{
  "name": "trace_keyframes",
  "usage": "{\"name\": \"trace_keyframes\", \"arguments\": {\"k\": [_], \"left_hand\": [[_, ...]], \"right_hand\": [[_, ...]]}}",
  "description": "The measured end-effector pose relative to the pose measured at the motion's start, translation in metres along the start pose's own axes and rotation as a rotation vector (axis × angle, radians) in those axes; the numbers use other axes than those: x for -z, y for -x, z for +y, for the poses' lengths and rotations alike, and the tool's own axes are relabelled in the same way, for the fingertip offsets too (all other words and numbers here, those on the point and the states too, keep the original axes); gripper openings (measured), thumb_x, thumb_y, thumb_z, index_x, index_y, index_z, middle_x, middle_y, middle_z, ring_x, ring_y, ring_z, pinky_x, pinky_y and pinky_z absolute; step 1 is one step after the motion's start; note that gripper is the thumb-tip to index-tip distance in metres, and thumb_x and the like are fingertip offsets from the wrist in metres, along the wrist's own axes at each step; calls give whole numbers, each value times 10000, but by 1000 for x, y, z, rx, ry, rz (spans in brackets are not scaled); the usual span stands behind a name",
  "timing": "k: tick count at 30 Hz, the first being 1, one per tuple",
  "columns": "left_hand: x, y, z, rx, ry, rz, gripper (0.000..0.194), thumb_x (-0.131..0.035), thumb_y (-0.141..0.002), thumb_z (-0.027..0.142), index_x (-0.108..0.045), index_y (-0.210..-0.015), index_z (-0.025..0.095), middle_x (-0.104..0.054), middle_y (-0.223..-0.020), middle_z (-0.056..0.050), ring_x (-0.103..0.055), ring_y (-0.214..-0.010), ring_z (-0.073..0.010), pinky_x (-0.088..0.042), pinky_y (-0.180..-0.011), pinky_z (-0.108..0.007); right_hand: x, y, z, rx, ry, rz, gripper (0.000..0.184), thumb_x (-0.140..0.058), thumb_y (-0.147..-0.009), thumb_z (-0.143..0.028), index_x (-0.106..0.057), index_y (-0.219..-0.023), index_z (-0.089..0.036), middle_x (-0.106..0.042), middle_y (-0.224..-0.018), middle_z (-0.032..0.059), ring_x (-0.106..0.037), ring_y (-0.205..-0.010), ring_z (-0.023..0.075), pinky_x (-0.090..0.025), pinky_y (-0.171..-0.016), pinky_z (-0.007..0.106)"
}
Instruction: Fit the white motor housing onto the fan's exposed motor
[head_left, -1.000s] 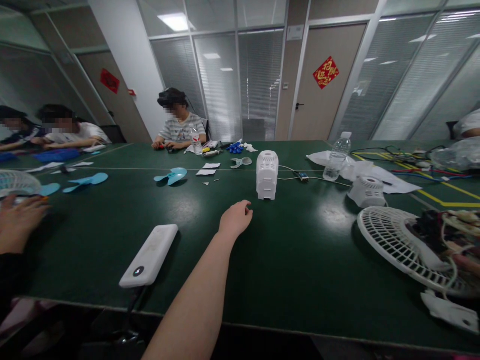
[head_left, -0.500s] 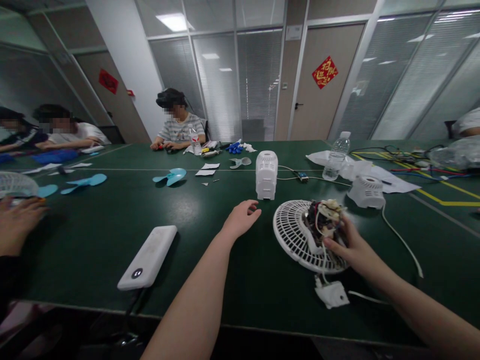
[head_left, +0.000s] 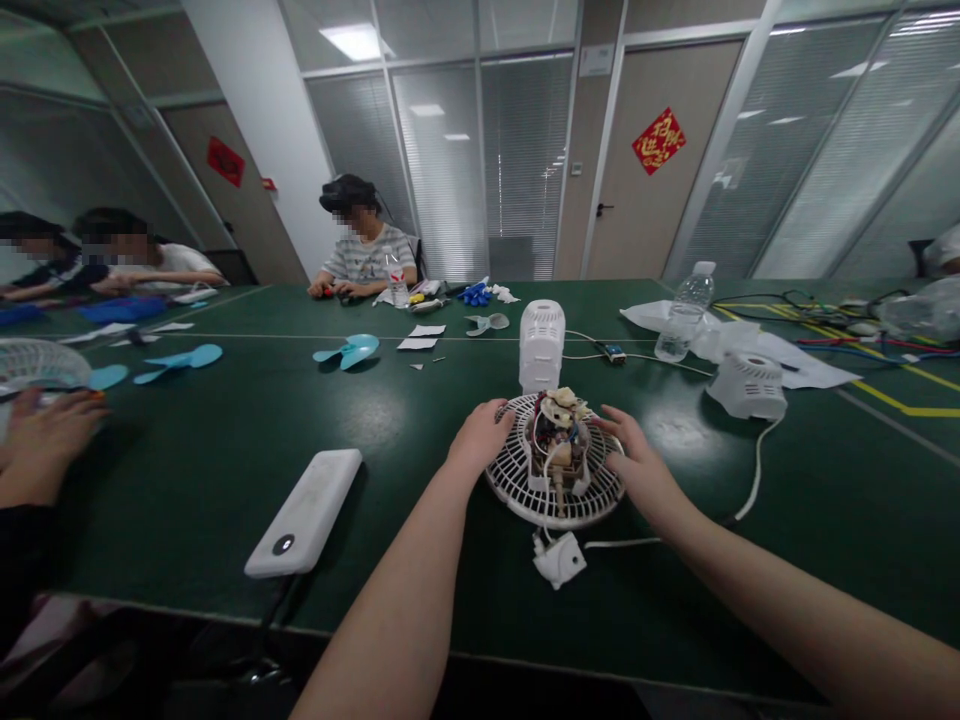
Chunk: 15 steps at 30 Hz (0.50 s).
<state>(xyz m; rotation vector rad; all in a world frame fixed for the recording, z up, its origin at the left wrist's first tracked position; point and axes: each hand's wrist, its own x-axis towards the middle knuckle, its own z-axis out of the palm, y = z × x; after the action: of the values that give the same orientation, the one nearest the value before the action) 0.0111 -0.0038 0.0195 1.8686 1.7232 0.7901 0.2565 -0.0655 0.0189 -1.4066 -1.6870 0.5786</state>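
A round white fan grille (head_left: 506, 482) lies on the green table in front of me, with an exposed motor and wiring (head_left: 561, 430) at its middle. My left hand (head_left: 478, 438) is at the grille's left edge, its fingers curled at the rim. On the other side, my right hand (head_left: 637, 462) has its thumb and fingers apart beside the motor, over the right rim. A small white plastic piece with a cord (head_left: 559, 560) rests just below the grille. Directly behind stands a white fan housing (head_left: 541, 345), upright.
A white power bank (head_left: 304, 515) lies to the left. Blue fan blades (head_left: 347, 351), a small circuit board (head_left: 615, 354), a water bottle (head_left: 685, 312) and another white housing (head_left: 748, 385) stand or lie further back. A co-worker's hand (head_left: 49, 430) is at far left; other people sit beyond.
The grille with its motor has moved left, and the corded white piece came along. My right hand has let go of the motor and spread at the right rim. My left hand now meets the grille.
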Motion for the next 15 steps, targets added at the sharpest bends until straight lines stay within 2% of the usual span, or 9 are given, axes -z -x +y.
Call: {"name": "trace_keyframes", "arguments": {"k": [3, 7, 10, 13, 15], "left_hand": [[-2, 1, -3, 28, 8, 1, 444, -416, -927, 463, -565, -1263, 216, -573, -1333, -113, -523, -1240, -245, -382, -1032, -339], [-3, 2, -3, 55, 43, 18, 453, -410, -924, 494, -572, -1247, 220, -591, -1303, -114, -526, -1237, -249, -386, -1025, -343], [-5, 0, -2, 69, 91, 45, 440, -452, -909, 493, -585, -1228, 221, -596, -1299, -111, -539, -1220, -253, -395, -1019, -350], [-8, -3, -3, 91, 166, 87, 441, -487, -900, 474, -560, -1253, 221, -612, -1284, -101, -581, -1164, -242, -432, -980, -343], [-12, -5, -4, 112, 227, 114, 450, -501, -898, 463, -530, -1279, 226, -639, -1247, -87, -617, -1108, -221, -464, -935, -324]], "right_hand": [[13, -35, -2, 10, -29, 133, 525, -512, -731, -212, -485, -1251, -282, -622, -1236, 57, -569, -1176, 274, -405, -1035, 541], [20, -98, -15, 200, -31, 251, 512, -568, -746, -210, -487, -1251, -244, -609, -1238, 77, -538, -1204, 265, -386, -1051, 525], [12, -144, -25, 261, -35, 213, 623, -627, -766, -258, -414, -1351, -241, -516, -1355, 110, -478, -1269, 296, -390, -1042, 550], [-2, -179, -30, 334, -12, 111, 855, -727, -715, -307, -297, -1451, -242, -313, -1512, 108, -295, -1398, 322, -251, -1136, 568], [-11, -192, -31, 355, 8, 34, 1001, -789, -652, -328, -244, -1485, -222, -221, -1553, 107, -204, -1434, 329, -173, -1171, 551]]}}
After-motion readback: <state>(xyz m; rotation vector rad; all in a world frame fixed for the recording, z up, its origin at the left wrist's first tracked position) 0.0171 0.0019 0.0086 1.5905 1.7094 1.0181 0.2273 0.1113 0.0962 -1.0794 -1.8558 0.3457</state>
